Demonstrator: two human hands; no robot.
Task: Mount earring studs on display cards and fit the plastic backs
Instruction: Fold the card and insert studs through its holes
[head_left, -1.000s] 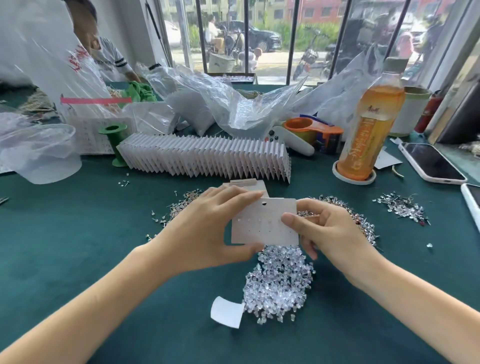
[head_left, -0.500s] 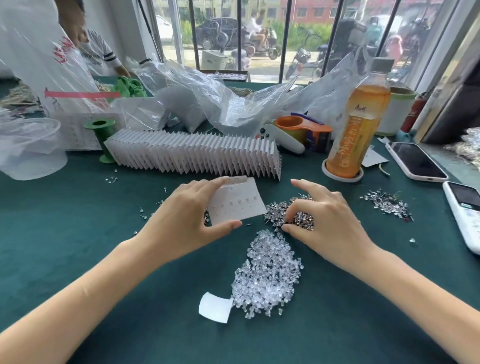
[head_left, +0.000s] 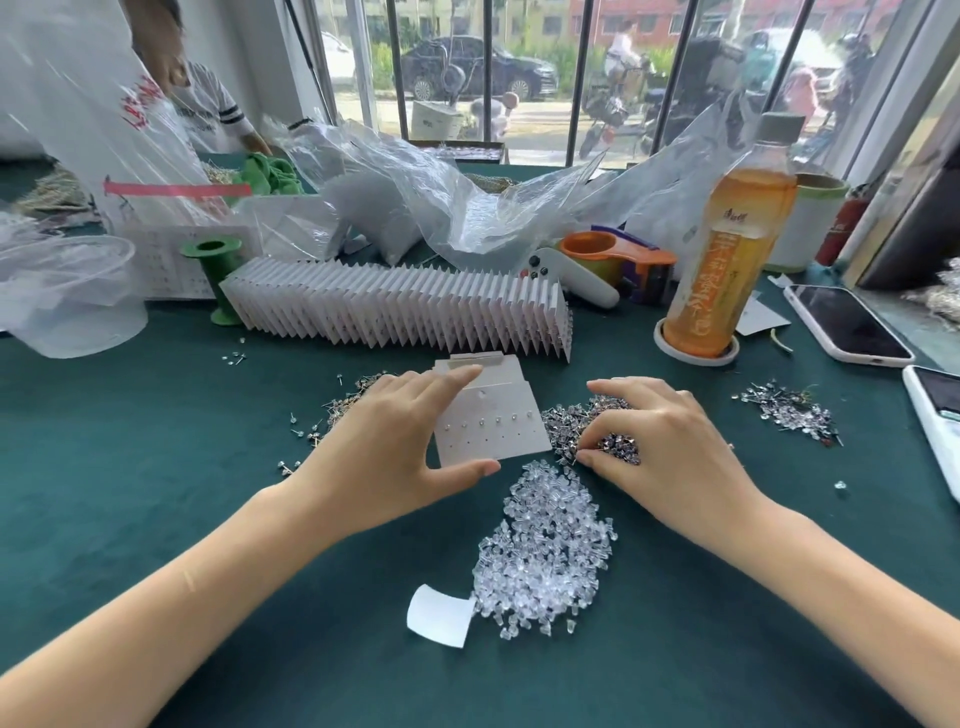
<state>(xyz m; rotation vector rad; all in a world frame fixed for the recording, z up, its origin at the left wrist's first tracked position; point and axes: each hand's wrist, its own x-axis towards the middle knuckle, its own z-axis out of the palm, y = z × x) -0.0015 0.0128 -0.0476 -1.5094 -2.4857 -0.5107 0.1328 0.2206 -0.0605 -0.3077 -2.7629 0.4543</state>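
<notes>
White card stock sits in the left hand (head_left: 384, 457): the display card (head_left: 491, 423) is held between the long fingers along its far left edge and the thumb under its near edge, tilted up off the green desk (head_left: 156, 493). A row of studs already runs across the card's upper line of holes. The right hand (head_left: 670, 457) is just beside the card's right edge, fingers curled down into the pile of earring studs (head_left: 576, 421), thumb and forefinger tips closed together at the pile's near side; whether a stud is caught between them is too small to tell. Directly below both hands lies the heap of clear plastic backs (head_left: 548, 551), with a small curled white paper scrap (head_left: 439, 616) touching its lower left end. Loose studs are scattered to the left of the card. Behind the hands a long fanned row of finished cards (head_left: 400, 306) stretches across the desk, next to a green spool (head_left: 215, 270). Further right stand an orange tape dispenser (head_left: 618, 257) and a bottle of amber drink (head_left: 727, 249) on a coaster, then a phone (head_left: 847, 325) lying flat. A smaller heap of studs (head_left: 789, 408) lies well apart on the right. Crumpled clear plastic bags (head_left: 457, 202) fill the back of the desk.
</notes>
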